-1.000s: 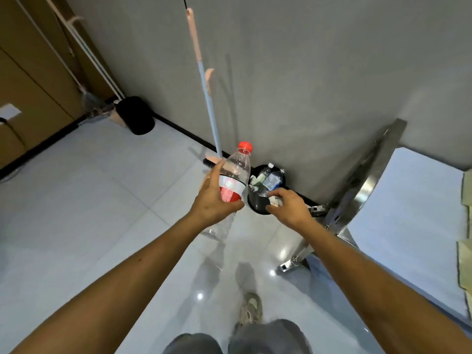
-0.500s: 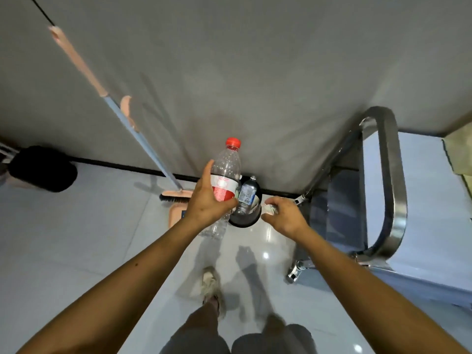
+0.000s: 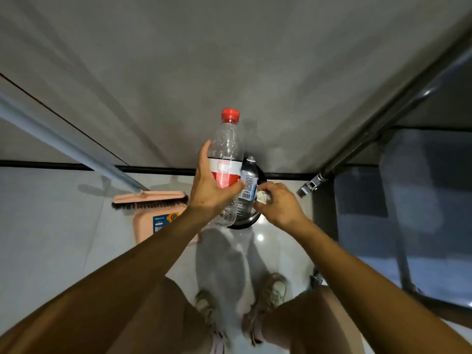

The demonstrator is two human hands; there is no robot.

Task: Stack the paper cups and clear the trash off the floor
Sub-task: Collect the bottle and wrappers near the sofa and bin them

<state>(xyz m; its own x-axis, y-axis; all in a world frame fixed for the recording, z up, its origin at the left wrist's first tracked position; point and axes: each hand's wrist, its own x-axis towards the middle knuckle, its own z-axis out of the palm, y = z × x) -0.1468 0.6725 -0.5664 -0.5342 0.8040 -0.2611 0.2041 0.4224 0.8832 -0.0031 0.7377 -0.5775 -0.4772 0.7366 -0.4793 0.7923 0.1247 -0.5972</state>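
Note:
My left hand grips a clear plastic bottle with a red cap and a red and white label, held upright over the left edge of a black trash bin. The bin stands on the floor against the grey wall. Another clear bottle with a blue label sticks up out of it. My right hand pinches a small crumpled white scrap above the bin's right rim. No paper cups are in view.
A pink broom with a grey-blue handle leans on the wall at left, above a pink dustpan. A metal-framed table stands close on the right. My shoes are on the glossy white floor below.
I have stepped closer to the bin and the view has tilted down. Both hands now hover over the bin, still holding the bottle and the white scrap.

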